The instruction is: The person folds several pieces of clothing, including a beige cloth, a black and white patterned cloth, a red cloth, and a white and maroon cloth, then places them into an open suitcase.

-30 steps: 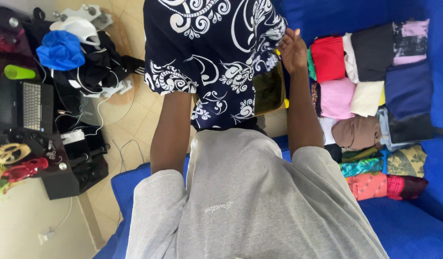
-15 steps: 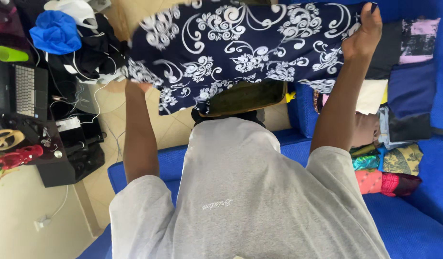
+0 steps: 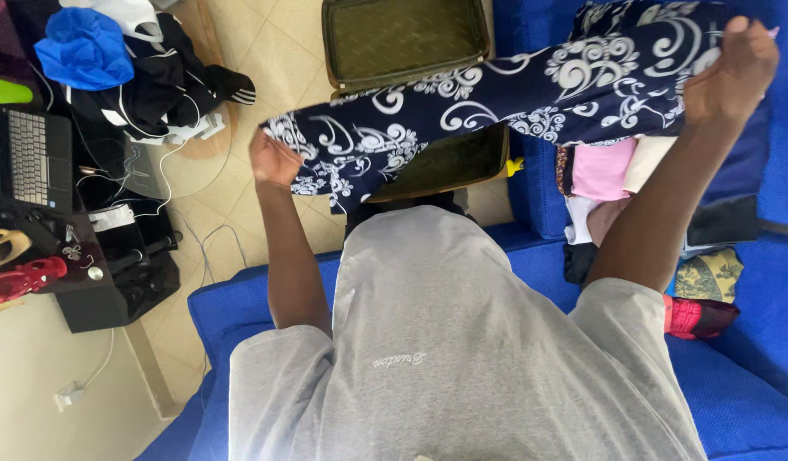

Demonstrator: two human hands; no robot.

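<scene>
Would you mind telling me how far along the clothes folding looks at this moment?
Done: several folded garments lie stacked on the blue sofa. In hand: the left hand and right hand hold a navy cloth with white swirls stretched out, unfolded, above an open suitcase. Left: this cloth is not yet folded, and the suitcase looks empty.

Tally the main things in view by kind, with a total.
Patterned navy cloth held stretched between left hand and right hand: 1
Open suitcase: 1
Laptop: 1
Blue cap: 1
Scissors: 1
Total: 5
</scene>
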